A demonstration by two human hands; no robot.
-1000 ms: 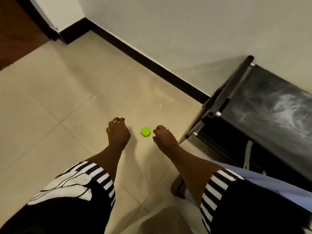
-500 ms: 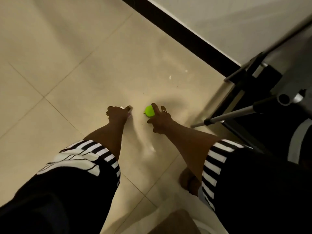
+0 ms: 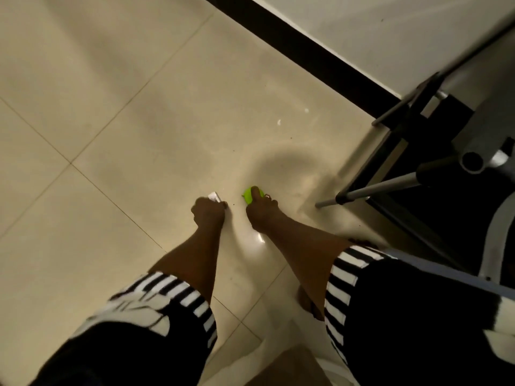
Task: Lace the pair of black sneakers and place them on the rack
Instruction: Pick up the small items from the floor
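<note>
1. I am looking down at both arms reaching to the tiled floor [image 3: 111, 135]; no black sneakers are showing anywhere I can be sure of, so I cannot tell where the pair is lying.
2. The right hand [image 3: 260, 211] is pressing down on a small green object [image 3: 248, 195], one finger laid across its top and the rest spread on the tile beside it; whether it is gripping it I cannot tell.
3. The left hand [image 3: 208, 213] is curled closed around a small white item [image 3: 214, 196], which is poking out past the knuckles.
4. The two hands are sitting just beside each other, with the green object between them and nearer the right.
5. The rack [image 3: 434, 151] is standing to the right against the wall [image 3: 390, 32], its metal legs [image 3: 376, 190] angling toward the right hand, so the right hand is the nearer one to it.
6. A pale curved band [image 3: 490, 246] is showing in the dark under the rack; it might be a shoe edge, but I am not calling it.
7. I am judging that lacing is not yet begun, and that both hands need freeing first.
8. The rack's leg tip is lying near the right hand and could snag a sideways reach.
</note>
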